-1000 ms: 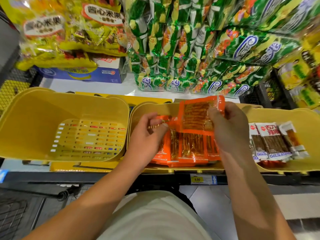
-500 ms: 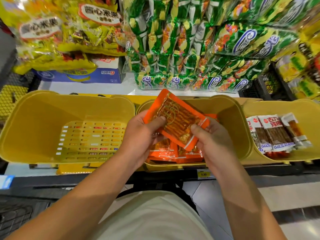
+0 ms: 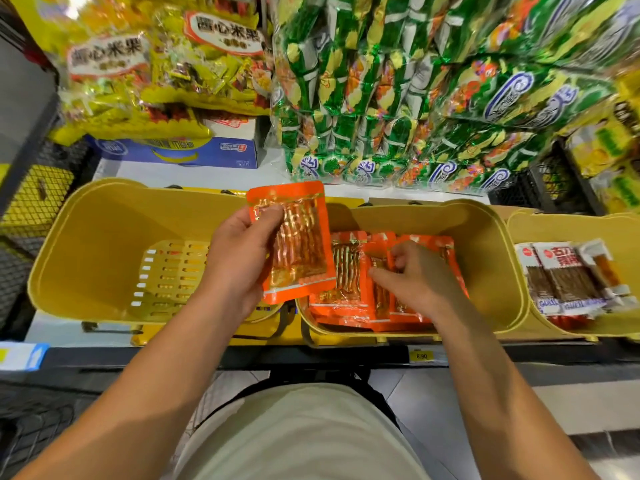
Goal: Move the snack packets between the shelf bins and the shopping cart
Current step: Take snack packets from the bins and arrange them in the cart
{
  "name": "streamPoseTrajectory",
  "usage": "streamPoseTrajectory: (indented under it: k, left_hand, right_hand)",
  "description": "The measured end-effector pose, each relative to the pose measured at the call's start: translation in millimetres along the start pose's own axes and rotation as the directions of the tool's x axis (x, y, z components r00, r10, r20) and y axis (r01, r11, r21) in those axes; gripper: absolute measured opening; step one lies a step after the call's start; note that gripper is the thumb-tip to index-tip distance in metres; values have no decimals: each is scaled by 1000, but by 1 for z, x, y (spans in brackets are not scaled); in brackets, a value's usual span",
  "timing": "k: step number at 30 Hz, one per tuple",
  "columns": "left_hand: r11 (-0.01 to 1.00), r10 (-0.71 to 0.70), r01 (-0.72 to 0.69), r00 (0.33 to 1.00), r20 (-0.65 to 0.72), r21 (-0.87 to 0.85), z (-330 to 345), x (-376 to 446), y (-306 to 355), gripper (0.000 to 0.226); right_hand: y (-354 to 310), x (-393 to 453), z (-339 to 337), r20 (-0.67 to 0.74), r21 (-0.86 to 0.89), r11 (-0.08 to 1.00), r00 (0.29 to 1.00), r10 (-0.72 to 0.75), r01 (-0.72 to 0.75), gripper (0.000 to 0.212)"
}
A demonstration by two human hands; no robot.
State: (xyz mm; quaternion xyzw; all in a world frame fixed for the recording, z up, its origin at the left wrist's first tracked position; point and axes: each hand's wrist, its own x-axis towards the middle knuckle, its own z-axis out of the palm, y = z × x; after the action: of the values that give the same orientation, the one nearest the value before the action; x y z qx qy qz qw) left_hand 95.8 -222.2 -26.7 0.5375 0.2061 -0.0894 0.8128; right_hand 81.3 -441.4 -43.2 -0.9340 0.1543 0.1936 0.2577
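While left hand (image 3: 239, 261) pinches glossy orange packet (image 3: 298, 244), right hand (image 3: 415, 275) fingers binned packets (image 3: 349, 282).

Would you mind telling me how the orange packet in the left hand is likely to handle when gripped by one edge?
The orange packet stays flat while the left hand grips one side, so it is probably fairly stiff, perhaps vacuum-sealed. Its glossy film may be slippery. It looks thin, so likely light.

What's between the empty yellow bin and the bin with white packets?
In the head view, the middle yellow bin holding orange packets sits between them.
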Motion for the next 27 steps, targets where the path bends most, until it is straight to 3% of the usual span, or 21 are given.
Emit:
streamPoseTrajectory:
  k: [3, 6, 9, 13, 17, 21, 27]
  left_hand:
    - [1000, -23, 24, 999, -35, 17, -9, 4, -5, 18]
    - [997, -74, 75, 997, -37, 30, -14, 4, -10, 16]
    - [994, -106, 105, 994, 19, 41, -21, 2, -12, 22]
    - [989, -90, 79, 992, 84, 121, -22, 0, -11, 30]
    - [982, -32, 8, 991, 127, 188, -11, -3, -9, 28]
    - [973, -25, -18, 983, 180, 229, 1, -6, -8, 32]
    - [951, 52, -116, 974, 222, 286, 12, -4, -8, 33]
  right_hand:
    - [-17, 7, 13, -78, -263, 965, 997, -22, 1, 74]
    - [-29, 11, 29, -26, -444, 896, 999, -39, 24, 92]
    - [-28, 16, 21, 68, -397, 916, 997, -38, 62, 91]
    - [-1, 27, -6, 58, -450, 892, 998, -13, 38, 66]
    - [16, 30, -7, -145, -306, 947, 978, -149, 99, 22]
    - [23, 20, -24, -230, -38, 981, 953, -195, 192, 30]
    - [17, 4, -50, -327, 222, 930, 921, -212, 293, 26]
